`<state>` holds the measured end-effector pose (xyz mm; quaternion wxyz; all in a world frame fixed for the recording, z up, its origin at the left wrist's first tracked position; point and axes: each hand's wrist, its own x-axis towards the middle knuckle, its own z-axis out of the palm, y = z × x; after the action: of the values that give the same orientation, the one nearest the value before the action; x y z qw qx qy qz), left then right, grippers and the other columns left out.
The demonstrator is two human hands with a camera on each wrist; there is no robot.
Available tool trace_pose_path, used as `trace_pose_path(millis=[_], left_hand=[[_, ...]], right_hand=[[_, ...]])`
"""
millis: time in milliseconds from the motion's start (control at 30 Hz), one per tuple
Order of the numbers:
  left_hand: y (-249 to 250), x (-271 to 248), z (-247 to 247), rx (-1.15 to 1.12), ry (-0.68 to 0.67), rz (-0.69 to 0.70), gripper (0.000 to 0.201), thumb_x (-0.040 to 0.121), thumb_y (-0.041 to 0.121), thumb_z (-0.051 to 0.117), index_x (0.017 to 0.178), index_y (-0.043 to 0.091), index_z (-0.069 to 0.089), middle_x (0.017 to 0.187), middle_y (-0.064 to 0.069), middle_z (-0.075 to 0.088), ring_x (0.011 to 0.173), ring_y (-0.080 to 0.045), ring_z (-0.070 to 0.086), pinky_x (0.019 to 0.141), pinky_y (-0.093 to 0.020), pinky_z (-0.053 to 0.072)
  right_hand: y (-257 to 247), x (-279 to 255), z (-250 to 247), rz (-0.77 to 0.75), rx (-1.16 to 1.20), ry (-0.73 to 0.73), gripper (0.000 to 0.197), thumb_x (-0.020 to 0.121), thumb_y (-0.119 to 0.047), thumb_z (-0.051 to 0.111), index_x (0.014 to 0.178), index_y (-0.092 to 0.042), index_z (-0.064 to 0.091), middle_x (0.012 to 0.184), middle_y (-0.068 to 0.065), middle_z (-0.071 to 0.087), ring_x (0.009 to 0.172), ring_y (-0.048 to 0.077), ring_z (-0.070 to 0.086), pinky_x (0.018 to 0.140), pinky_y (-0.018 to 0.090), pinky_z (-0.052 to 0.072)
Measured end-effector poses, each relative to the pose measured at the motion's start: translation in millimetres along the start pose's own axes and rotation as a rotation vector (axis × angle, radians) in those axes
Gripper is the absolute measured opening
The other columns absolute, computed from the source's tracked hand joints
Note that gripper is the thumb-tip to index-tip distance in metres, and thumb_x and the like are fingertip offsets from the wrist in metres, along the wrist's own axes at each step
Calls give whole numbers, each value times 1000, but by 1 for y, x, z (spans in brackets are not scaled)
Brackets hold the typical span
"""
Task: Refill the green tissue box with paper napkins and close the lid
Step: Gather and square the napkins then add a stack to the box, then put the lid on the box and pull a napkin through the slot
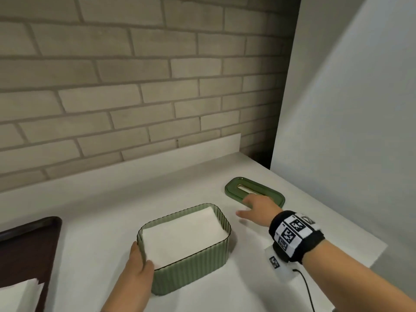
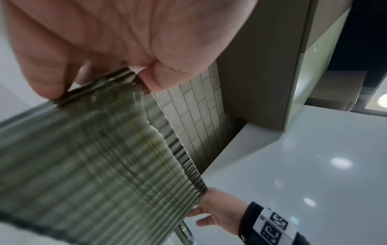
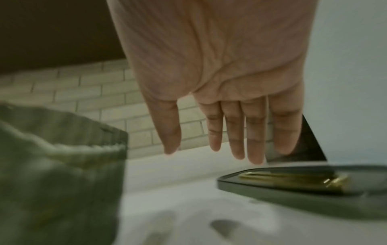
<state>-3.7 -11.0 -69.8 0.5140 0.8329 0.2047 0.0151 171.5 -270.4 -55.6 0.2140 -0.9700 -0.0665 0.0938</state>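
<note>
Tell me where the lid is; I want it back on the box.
In the head view the lid lies flat on the counter, right of and behind the box, under the right hand.

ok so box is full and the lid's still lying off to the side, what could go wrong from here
1. The napkins sit tilted, their far edge up near the rim of the box; the lid may catch on them and not seat.
2. The right hand reaches for the lid with straight fingers and has no grip yet, so it could push the lid along the counter instead of lifting it.
3. The left hand only pinches one corner; pressing the lid down could tip the box.
</note>
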Motion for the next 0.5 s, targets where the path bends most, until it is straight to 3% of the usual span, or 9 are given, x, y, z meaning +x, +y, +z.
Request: trace_pose_path(millis=[100,167,333,500], left_hand=[[9,-8,10,-39,81,-10,57,97,6,40,149,14,19,155,-1,23,143,-20,22,114,-26,13],[11,-12,16,-92,138,-10,55,97,7,40,148,16,21,154,0,25,142,-19,24,115,-27,13],[8,-22,29,-180,244,15,52,99,14,36,146,31,22,139,20,30,137,-8,30,116,-27,18],[15,-32,37,-209,289,15,48,101,16,33,146,30,22,141,23,29,130,7,25,108,-12,15]], right_hand=[[30,32,-6,55,-263,-55,72,80,-48,64,137,-12,39,136,9,45,124,25,46,101,34,42],[43,48,-8,55,-365,-83,70,77,-49,64,133,-11,43,132,8,49,120,24,50,98,33,45],[57,80,-9,-72,-474,-72,59,77,-50,65,119,-10,52,121,10,54,111,24,54,93,31,47],[55,96,-3,-154,-418,-157,32,75,-36,69,91,-10,61,91,5,63,84,19,61,70,24,49]])
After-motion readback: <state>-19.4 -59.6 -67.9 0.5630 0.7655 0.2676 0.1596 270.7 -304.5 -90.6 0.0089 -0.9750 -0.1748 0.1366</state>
